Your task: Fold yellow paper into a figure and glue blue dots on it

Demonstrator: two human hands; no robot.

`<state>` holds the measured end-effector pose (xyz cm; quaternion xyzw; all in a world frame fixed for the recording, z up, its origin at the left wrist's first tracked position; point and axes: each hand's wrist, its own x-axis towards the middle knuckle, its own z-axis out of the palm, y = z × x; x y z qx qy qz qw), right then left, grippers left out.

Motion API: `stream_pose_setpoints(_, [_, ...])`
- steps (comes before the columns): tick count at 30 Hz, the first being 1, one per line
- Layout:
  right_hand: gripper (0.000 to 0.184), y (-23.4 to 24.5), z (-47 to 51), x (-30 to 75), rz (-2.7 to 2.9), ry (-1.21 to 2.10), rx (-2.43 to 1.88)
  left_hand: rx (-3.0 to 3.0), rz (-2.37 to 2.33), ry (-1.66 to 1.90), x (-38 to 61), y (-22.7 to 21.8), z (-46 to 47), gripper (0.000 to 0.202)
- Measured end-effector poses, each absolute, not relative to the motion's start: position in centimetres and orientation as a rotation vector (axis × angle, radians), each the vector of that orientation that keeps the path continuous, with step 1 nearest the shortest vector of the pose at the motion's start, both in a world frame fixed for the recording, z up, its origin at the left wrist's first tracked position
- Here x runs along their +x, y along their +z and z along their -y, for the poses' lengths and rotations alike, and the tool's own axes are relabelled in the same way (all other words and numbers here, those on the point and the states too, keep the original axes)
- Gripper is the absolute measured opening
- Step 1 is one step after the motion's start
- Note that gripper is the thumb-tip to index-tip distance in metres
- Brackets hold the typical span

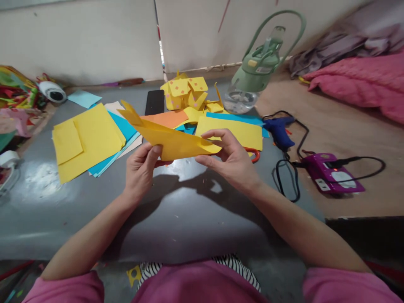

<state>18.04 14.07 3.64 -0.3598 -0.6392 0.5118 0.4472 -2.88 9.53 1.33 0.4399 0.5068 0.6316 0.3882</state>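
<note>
- Left hand (140,170): we see the thumb pressed on the near face of the folded yellow sheet (176,145), the fingers passing underneath, so that it is gripped at its lower edge. Too hard a pinch here could, we judge, leave an unwanted crease.
- Right hand (233,162): bent around the sheet's right end, thumb low and index finger above; the other fingertips are partly hidden, so we cannot tell how firmly they press. Uneven pressure could twist the curled end.
- Folded yellow sheet: held in the air between the hands, above the grey table (189,231). Its layers stand apart at the upper left; if they slid on each other, the fold would run askew.
- Just beyond the right hand: a red-orange handle (257,155) juts from beside a flat yellow sheet (241,132). A lowered wrist might knock it.
- To the left: a yellow paper stack (91,139) lies loose over blue sheets; a sweeping forearm could scatter it.
- Farther right: a blue glue gun (280,130) lies near a purple power strip (334,174). We cannot tell whether it is hot; a snagged black cord (306,134) could drag it.
- Beyond the papers: a green-topped bottle (260,69) stands upright; tipped, it could wet them.
</note>
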Motion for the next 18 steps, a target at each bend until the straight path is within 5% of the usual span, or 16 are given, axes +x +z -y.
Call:
stream_pose_setpoints(8, [0.020,3.86,-13.81,18.52,1.701,0.928,-0.933,1.062,-1.303,1.695,-3.16,1.43,-9.83,0.032])
stream_pose_setpoints(18, [0.029,3.27,-14.09,18.74,1.584,0.985,-0.882,1.110,-1.280,1.678,-3.35,1.59,-9.72,0.033])
